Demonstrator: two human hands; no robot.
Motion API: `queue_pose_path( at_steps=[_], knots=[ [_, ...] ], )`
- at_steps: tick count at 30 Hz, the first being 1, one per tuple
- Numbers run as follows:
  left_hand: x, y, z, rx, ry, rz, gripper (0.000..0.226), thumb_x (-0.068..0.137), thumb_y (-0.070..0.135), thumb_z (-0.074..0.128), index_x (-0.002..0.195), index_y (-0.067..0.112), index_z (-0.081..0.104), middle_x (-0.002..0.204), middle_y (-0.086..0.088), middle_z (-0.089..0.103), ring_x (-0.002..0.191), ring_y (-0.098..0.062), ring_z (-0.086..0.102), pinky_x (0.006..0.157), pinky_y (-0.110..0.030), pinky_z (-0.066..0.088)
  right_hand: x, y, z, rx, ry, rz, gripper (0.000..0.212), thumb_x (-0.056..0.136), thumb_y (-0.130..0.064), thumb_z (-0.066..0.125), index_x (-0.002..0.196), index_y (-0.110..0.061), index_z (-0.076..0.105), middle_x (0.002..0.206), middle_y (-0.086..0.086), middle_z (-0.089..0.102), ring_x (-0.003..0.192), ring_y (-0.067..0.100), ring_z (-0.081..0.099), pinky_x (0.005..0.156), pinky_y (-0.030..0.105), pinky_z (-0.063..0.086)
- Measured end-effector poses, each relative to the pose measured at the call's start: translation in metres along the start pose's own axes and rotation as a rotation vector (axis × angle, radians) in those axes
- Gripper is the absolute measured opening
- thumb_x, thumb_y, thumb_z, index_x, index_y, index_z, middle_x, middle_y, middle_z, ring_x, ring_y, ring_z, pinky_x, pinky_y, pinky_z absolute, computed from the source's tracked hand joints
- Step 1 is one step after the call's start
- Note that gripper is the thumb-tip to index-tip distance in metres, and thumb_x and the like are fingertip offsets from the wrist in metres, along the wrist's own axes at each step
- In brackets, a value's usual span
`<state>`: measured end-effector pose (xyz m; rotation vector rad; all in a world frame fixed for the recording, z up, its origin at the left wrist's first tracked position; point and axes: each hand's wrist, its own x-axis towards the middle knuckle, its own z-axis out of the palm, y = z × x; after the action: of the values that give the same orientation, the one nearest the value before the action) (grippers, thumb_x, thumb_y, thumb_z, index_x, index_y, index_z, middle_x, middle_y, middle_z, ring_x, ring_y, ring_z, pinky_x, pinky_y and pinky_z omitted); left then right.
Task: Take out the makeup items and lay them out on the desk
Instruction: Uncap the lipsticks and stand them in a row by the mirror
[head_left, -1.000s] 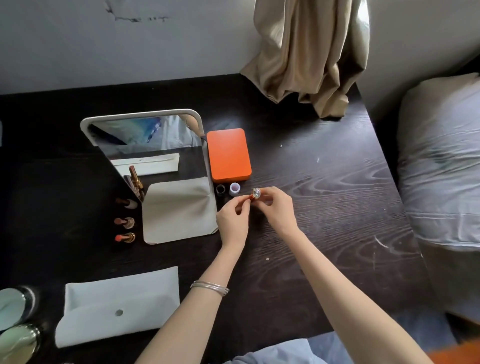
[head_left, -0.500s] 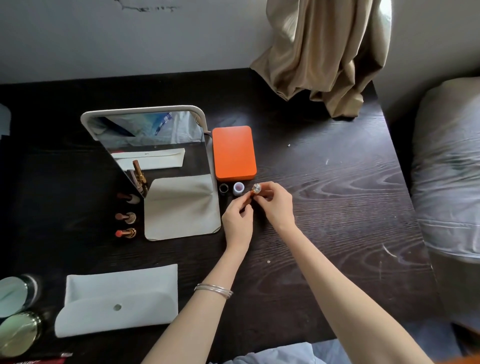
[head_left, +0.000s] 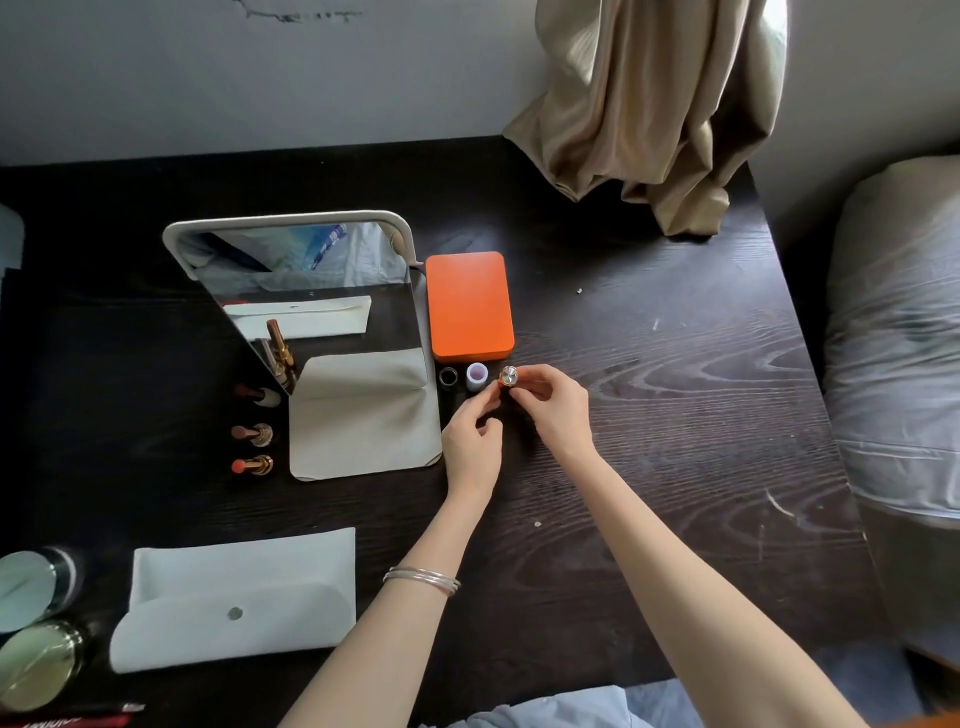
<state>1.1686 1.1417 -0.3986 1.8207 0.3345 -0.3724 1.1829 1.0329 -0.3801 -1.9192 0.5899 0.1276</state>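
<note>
Just in front of the orange case (head_left: 469, 305), near the middle of the dark desk (head_left: 675, 415), both hands are meeting over a small gold-topped tube (head_left: 508, 376) that is standing at the end of a short row beside a lilac cap (head_left: 476, 375) and a black cap (head_left: 449, 378). The right hand (head_left: 553, 408) is pinching the tube with curled fingertips, while the left hand (head_left: 470, 441) is reaching its thumb and forefinger up to the tube's side, the other fingers loosely curled. Left of the hands, a standing mirror (head_left: 311, 291) on its pale mat (head_left: 363, 415) is taking up the centre-left, with three lipsticks (head_left: 253, 434) lying in a column just beside the mat's left edge. A white pouch (head_left: 234, 597) is lying near the front edge, two round jars (head_left: 31, 623) sitting at the front-left corner. Right of the hands, bare wood is running out to the desk's right edge, where a grey cushion (head_left: 898, 338) is lying beyond it. A beige curtain (head_left: 649, 104) is draping onto the back-right corner.
</note>
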Motion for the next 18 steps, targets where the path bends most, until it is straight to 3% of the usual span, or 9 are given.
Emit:
queue_pose_path(
  at_steps=[4,11,15,18],
  knots=[
    [0.000,0.001,-0.001,0.006,-0.009,0.000,0.053,0.083,-0.010,0.047,0.125,0.020,0.060,0.118,0.003,0.064,0.106,-0.001,0.058,0.095,-0.020,0.044,-0.002,-0.001,-0.001,-0.015,-0.008,-0.005,0.022,0.083,0.000,0.064,0.101,-0.011,0.069,0.098,0.000,0.071,0.091,0.005,0.066,0.082,0.009,0.049],
    [-0.001,0.001,-0.005,0.059,-0.059,0.021,0.055,0.085,-0.010,0.047,0.132,0.016,0.052,0.124,0.004,0.059,0.110,-0.001,0.055,0.078,0.001,0.039,-0.004,-0.003,-0.003,-0.030,-0.012,-0.005,0.025,0.083,0.000,0.063,0.105,-0.011,0.068,0.104,0.002,0.071,0.095,0.008,0.065,0.088,0.017,0.050],
    [-0.004,0.001,-0.008,0.077,-0.053,0.046,0.050,0.085,-0.009,0.047,0.128,0.013,0.056,0.123,0.000,0.062,0.109,-0.006,0.058,0.084,-0.011,0.044,-0.011,-0.001,-0.004,-0.007,0.003,0.015,0.029,0.082,0.000,0.065,0.110,-0.009,0.065,0.106,0.002,0.069,0.097,0.009,0.065,0.088,0.015,0.049],
    [-0.012,0.001,-0.013,0.094,-0.069,0.064,0.046,0.085,-0.008,0.047,0.125,0.012,0.059,0.120,0.000,0.063,0.104,-0.002,0.058,0.085,-0.011,0.045,-0.025,0.002,-0.004,-0.009,0.002,0.020,0.029,0.082,-0.003,0.066,0.110,-0.010,0.065,0.104,-0.001,0.068,0.094,0.007,0.064,0.085,0.009,0.048]
  ],
)
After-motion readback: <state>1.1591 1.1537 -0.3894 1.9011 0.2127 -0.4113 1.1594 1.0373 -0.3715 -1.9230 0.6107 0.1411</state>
